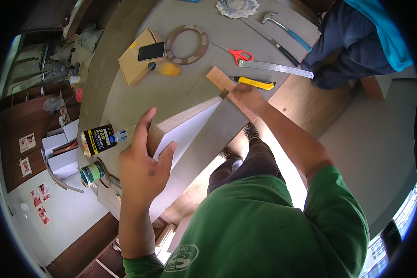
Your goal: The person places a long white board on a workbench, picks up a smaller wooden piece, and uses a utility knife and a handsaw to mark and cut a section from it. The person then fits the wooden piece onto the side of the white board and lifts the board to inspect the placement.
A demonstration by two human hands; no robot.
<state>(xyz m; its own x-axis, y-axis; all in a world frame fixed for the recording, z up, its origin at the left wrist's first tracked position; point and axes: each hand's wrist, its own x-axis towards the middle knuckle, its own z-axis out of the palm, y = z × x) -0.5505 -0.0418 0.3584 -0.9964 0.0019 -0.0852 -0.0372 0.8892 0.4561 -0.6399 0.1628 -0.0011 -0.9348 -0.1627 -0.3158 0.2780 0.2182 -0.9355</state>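
My left hand [143, 162] grips the near end of the white board [185, 134]. My right hand [248, 97] presses on its far corner, beside the yellow knife [257, 83].

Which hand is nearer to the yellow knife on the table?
Right. The right hand lies just below the yellow knife, almost touching it. The left hand is far off, gripping the board at its near end.

We see layered plywood edge on the board [183, 121] beneath our left fingers [146, 125], smooth matt white face, grey matt panel [208, 139] under right fingertips [238, 90].
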